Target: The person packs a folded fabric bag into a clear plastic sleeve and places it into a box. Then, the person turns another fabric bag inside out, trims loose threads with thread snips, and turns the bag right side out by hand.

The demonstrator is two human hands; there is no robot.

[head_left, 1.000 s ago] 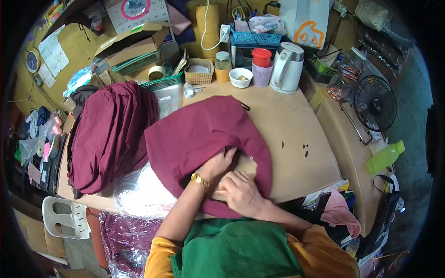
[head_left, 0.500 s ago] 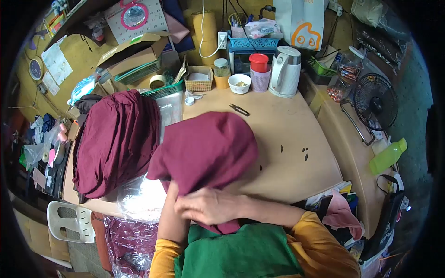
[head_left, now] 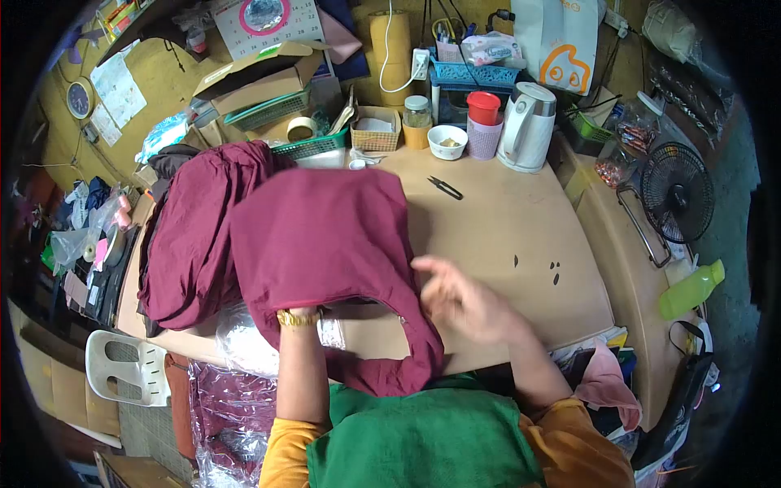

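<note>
A maroon cloth bag (head_left: 325, 236) with a wide strap-like loop hangs over the front of the table. My left hand (head_left: 304, 311), a gold bracelet at its wrist, reaches inside the bag's opening, so the fingers are hidden beneath the cloth. Just right of the bag is my right hand (head_left: 468, 302), apart from the cloth, its fingers stretched out and slightly blurred. To the left lies a tall pile of maroon cloth (head_left: 199, 236). Black thread snips (head_left: 445, 188) rest on the table beyond the bag.
Along the back of the table (head_left: 496, 220) stand a white kettle (head_left: 527, 130), a red-lidded container (head_left: 483, 122), a bowl (head_left: 447, 143) and a jar (head_left: 417, 118). A black fan (head_left: 677, 193) and a green bottle (head_left: 691, 290) are at the right. Clear plastic (head_left: 244, 337) lies front left.
The bag has spread open and shifted left, its strap loop now showing. My right hand has left my left forearm and moved right with fingers extended. My left hand has gone forward into the bag.
</note>
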